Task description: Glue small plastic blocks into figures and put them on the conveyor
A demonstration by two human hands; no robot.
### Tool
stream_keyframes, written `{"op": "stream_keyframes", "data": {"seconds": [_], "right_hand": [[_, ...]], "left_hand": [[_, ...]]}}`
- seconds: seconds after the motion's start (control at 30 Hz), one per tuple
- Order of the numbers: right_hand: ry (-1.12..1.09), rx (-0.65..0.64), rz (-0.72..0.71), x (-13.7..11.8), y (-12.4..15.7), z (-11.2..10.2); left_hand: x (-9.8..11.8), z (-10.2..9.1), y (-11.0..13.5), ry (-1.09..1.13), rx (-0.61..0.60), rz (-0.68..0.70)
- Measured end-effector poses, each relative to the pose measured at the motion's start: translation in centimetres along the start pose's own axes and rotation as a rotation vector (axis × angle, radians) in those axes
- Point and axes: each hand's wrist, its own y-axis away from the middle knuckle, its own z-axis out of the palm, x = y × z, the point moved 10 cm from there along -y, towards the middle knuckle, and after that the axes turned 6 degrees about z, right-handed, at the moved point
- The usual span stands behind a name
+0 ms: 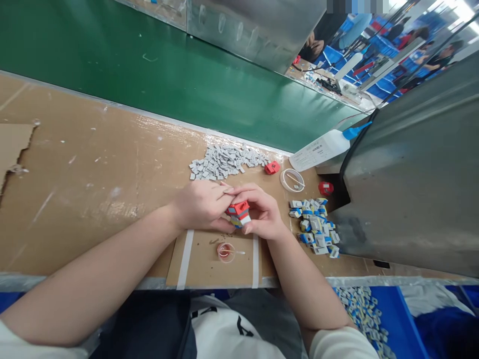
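Note:
Between my two hands is a small plastic toy vehicle (238, 212), red on top with white, blue and yellow below. My left hand (204, 204) grips it from the left, its fingers bent over the near side. From the right, my right hand (264, 212) closes on it with thumb below and fingers above. Just below the hands, a small clear cup (225, 253) of reddish liquid stands on a taped cardboard sheet (205, 271), a white-tipped swab lying across it. Behind the hands lies a pile of small grey plastic pieces (224, 162).
A red part (272, 167) lies beside the pile, near a white ring-shaped dish (292, 180). A blue-nozzled bottle (320, 149) leans by the metal box (415, 164). Several white-blue-yellow parts (316, 227) are heaped at right; a blue bin (396, 319) sits below. Beyond runs a green belt (149, 75).

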Motion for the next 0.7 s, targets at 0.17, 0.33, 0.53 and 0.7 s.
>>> {"op": "stream_keyframes", "data": {"seconds": [0.17, 0.33, 0.53, 0.7], "right_hand": [[0.023, -0.004, 0.003, -0.1, 0.1, 0.0], [-0.001, -0.014, -0.004, -0.1, 0.4, 0.1], [-0.026, -0.006, -0.095, -0.6, 0.2, 0.2], [-0.067, -0.028, -0.095, -0.5, 0.2, 0.3]], "left_hand": [[-0.5, 0.6, 0.1, 0.077, -0.076, -0.073], [1.0, -1.2, 0.0, -0.065, 0.087, 0.065], [2.6, -2.9, -0.2, -0.169, 0.264, 0.184], [2.7, -3.1, -0.3, -0.168, 0.277, 0.204]]}}
